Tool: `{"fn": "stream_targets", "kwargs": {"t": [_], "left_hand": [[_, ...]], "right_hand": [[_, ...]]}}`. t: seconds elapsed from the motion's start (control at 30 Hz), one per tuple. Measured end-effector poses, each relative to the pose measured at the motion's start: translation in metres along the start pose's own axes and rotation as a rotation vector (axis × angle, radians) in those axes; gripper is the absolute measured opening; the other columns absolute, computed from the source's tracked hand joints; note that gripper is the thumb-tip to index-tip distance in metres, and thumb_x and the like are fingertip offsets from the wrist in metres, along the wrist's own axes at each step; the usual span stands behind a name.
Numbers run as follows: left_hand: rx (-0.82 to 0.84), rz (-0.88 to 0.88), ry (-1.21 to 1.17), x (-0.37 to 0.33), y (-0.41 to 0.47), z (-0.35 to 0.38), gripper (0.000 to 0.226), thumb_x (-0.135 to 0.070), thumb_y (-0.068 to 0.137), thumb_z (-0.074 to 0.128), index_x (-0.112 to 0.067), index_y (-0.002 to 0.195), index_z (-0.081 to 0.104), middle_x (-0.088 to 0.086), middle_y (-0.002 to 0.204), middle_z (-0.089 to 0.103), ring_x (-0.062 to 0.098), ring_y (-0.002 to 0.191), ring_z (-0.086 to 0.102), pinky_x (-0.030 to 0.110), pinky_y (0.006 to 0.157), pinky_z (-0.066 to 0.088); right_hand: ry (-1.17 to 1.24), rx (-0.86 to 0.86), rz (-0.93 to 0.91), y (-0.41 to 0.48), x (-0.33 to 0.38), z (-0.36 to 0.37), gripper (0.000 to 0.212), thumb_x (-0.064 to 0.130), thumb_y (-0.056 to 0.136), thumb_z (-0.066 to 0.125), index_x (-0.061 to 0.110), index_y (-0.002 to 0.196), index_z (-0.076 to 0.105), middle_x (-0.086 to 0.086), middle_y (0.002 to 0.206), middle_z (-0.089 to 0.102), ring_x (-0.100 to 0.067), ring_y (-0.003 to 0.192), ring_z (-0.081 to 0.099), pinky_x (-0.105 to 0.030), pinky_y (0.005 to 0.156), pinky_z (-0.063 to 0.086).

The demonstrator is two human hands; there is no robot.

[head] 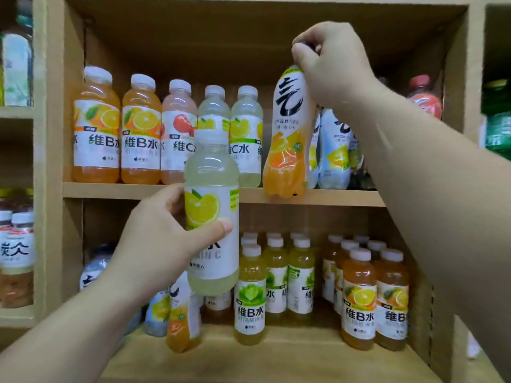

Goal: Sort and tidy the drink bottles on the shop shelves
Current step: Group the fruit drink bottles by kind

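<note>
Your left grip (166, 239) is curled round a pale lemon bottle (211, 172), white-capped and full of cloudy yellowish drink, upright in front of the upper shelf (116, 189). Your right grip (331, 62) clasps the top of an orange sparkling bottle (287, 150), slightly tilted, its base at that shelf's front edge. Five white-capped bottles (141, 128) stand in a row to its left. The lower shelf (276, 360) carries more filled bottles.

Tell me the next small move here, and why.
Probably slide the orange fizzy bottle right, toward the similar bottles. The right hand grips its cap, and it leans at the shelf edge next to the shelved lemon bottles. That should open a slot for the lemon bottle held by the left hand.
</note>
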State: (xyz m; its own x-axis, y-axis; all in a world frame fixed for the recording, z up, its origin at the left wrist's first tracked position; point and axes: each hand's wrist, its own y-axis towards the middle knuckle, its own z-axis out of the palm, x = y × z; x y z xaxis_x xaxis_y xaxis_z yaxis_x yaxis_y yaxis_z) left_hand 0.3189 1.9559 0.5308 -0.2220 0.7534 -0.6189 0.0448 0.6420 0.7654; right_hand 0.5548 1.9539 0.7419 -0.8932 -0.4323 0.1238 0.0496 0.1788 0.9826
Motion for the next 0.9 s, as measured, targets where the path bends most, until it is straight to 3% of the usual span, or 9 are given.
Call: {"fn": "stream_targets", "kwargs": {"t": [0.13,0.3,0.4,0.47,0.53,0.6,0.77,0.83,0.9], "left_hand": [[0.038,-0.034,-0.002,0.006,0.0,0.007,0.036,-0.027,0.073,0.088,-0.033,0.105,0.073,-0.015,0.096,0.078,0.007,0.09,0.074,0.045,0.085,0.06],[0.03,-0.074,-0.008,0.009,0.002,0.014,0.035,-0.031,0.073,0.087,-0.031,0.105,0.073,-0.014,0.096,0.078,0.007,0.089,0.074,0.045,0.085,0.06],[0.018,-0.09,-0.028,0.005,0.008,0.019,0.034,-0.029,0.073,0.087,-0.029,0.104,0.074,-0.013,0.095,0.078,0.008,0.089,0.075,0.046,0.085,0.06],[0.009,-0.096,-0.044,0.002,0.013,0.022,0.034,-0.027,0.073,0.087,-0.027,0.104,0.074,-0.012,0.095,0.078,0.009,0.088,0.075,0.046,0.085,0.061],[0.004,-0.098,-0.051,-0.001,0.018,0.026,0.034,-0.027,0.073,0.088,-0.027,0.104,0.074,-0.012,0.095,0.078,0.008,0.088,0.075,0.045,0.083,0.061],[0.002,-0.101,-0.064,-0.004,0.021,0.029,0.031,-0.027,0.074,0.087,-0.027,0.103,0.073,-0.012,0.094,0.078,0.008,0.085,0.075,0.043,0.078,0.061],[0.001,-0.086,-0.074,-0.007,0.025,0.038,0.03,-0.025,0.075,0.087,-0.027,0.102,0.073,-0.014,0.092,0.078,0.002,0.083,0.074,0.028,0.071,0.056],[-0.001,-0.09,-0.088,-0.007,0.026,0.041,0.03,-0.023,0.075,0.086,-0.026,0.102,0.073,-0.013,0.092,0.078,0.004,0.084,0.074,0.031,0.073,0.057],[0.008,-0.091,-0.094,-0.007,0.026,0.045,0.027,-0.023,0.076,0.086,-0.025,0.1,0.073,-0.011,0.091,0.078,0.007,0.084,0.075,0.038,0.075,0.061]], "right_hand": [[-0.035,-0.013,-0.029,0.015,-0.002,0.009,0.024,0.031,0.101,0.052,0.022,0.114,0.07,0.005,0.111,0.062,-0.008,0.097,0.057,-0.017,0.075,0.04],[0.027,0.052,-0.01,0.009,-0.017,0.021,0.026,0.028,0.102,0.052,0.022,0.122,0.069,0.005,0.11,0.06,-0.01,0.102,0.057,-0.027,0.092,0.048],[0.099,0.054,0.056,0.004,-0.025,0.025,0.031,0.03,0.102,0.052,0.023,0.129,0.065,0.009,0.111,0.059,-0.006,0.102,0.054,-0.024,0.094,0.045],[0.178,0.158,0.099,-0.005,-0.032,0.027,0.046,0.037,0.097,0.062,0.028,0.141,0.054,0.008,0.122,0.059,-0.008,0.109,0.056,-0.025,0.099,0.045],[0.203,0.306,0.093,-0.02,-0.04,0.031,0.082,0.044,0.083,0.079,0.037,0.153,0.037,0.003,0.143,0.054,-0.016,0.126,0.056,-0.033,0.105,0.047],[0.179,0.394,0.069,-0.032,-0.048,0.039,0.099,0.042,0.076,0.085,0.04,0.156,0.029,0.0,0.152,0.047,-0.02,0.134,0.052,-0.041,0.108,0.047],[0.314,0.446,0.072,-0.041,-0.058,0.041,0.091,0.033,0.087,0.08,0.044,0.158,0.024,0.01,0.162,0.037,-0.016,0.142,0.046,-0.045,0.111,0.047],[0.298,0.456,0.065,-0.042,-0.063,0.037,0.09,0.033,0.091,0.077,0.045,0.159,0.02,0.009,0.164,0.033,-0.018,0.145,0.042,-0.039,0.111,0.044],[0.198,0.435,0.034,-0.046,-0.064,0.034,0.087,0.035,0.095,0.072,0.045,0.161,0.016,-0.001,0.159,0.04,-0.022,0.134,0.05,-0.029,0.1,0.041]]}}
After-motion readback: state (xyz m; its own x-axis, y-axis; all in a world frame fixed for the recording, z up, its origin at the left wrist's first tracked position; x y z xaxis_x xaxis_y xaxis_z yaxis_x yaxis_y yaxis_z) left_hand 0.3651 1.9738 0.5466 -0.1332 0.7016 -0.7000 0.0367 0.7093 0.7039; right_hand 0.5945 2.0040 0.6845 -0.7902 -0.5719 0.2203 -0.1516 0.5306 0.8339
